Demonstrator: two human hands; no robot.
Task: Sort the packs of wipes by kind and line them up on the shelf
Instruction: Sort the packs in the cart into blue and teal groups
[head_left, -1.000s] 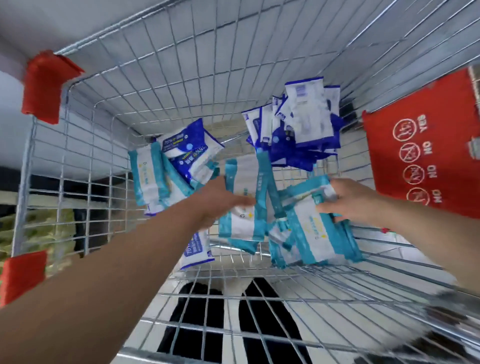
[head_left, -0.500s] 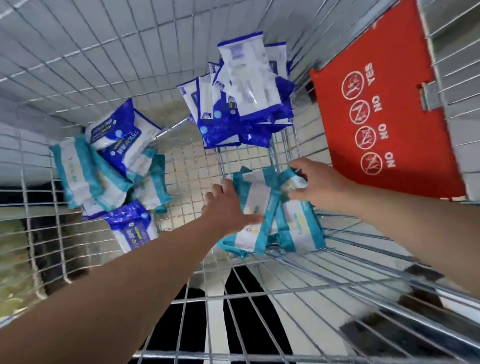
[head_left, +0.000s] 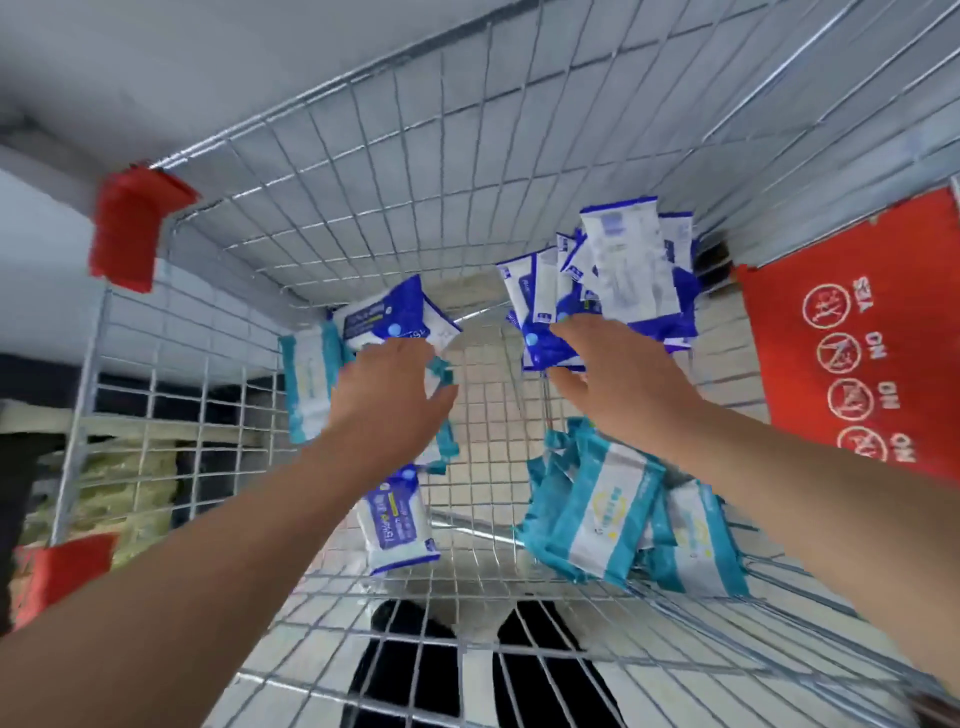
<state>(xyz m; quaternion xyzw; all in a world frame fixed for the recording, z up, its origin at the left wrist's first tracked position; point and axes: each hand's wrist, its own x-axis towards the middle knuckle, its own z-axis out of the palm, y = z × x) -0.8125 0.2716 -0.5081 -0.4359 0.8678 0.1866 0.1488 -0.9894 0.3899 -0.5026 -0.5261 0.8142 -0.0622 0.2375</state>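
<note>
Blue packs lean on end far right in the cart, teal packs near right, mixed packs far left. Right hand, spread and empty, reaches the blue ones just ahead; left hand, also spread, is over the mixed.

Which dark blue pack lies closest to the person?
The dark blue pack beside the left forearm; the other blue ones lie farther off, toward the cart's far wall.
</note>
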